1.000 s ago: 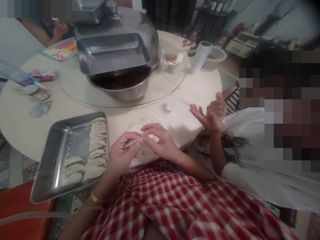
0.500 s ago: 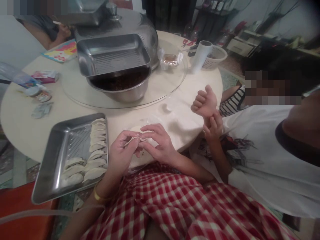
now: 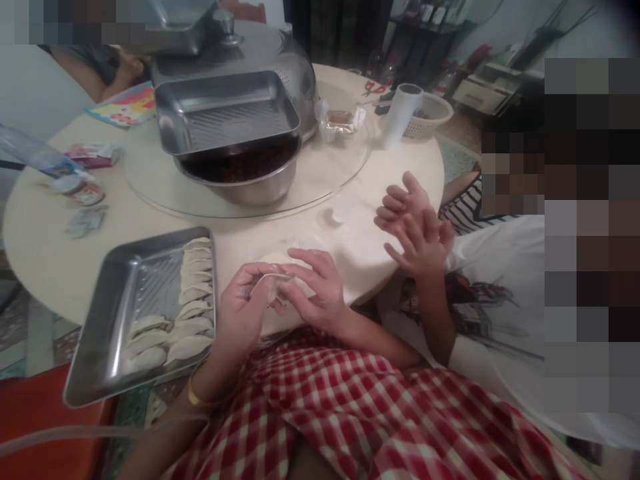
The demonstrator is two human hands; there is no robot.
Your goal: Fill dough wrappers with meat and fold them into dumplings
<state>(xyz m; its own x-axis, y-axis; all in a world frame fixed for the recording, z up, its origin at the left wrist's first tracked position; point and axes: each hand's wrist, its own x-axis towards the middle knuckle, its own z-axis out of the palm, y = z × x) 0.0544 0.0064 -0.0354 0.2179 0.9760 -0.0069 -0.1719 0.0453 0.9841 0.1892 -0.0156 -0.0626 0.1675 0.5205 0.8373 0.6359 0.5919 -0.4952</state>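
Between my hands is a dumpling (image 3: pixel 278 279), its pale dough edge pinched at the top and partly covered by fingers. My left hand (image 3: pixel 245 299) is closed around its left side, thumb along the near face. From the right, my right hand (image 3: pixel 320 288) grips the other end between thumb and fingers. Just behind lies a pale round dough piece (image 3: pixel 274 258), mostly hidden. Left of my hands, a metal tray (image 3: pixel 95 320) holds several folded dumplings (image 3: pixel 190 347) in two rows at its right side.
A steel bowl (image 3: pixel 265 190) of dark filling sits on the glass turntable (image 3: pixel 330 180), an empty tray (image 3: pixel 235 113) across its top. At right, another person's hands (image 3: pixel 423 240) reach over the table edge. A bottle (image 3: pixel 30 150) and jar (image 3: pixel 85 190) are at left.
My fingers have shifted along the dumpling, and its edge now stands higher between my thumbs. The other person's hands have moved slightly left, the nearer one opening over the other.
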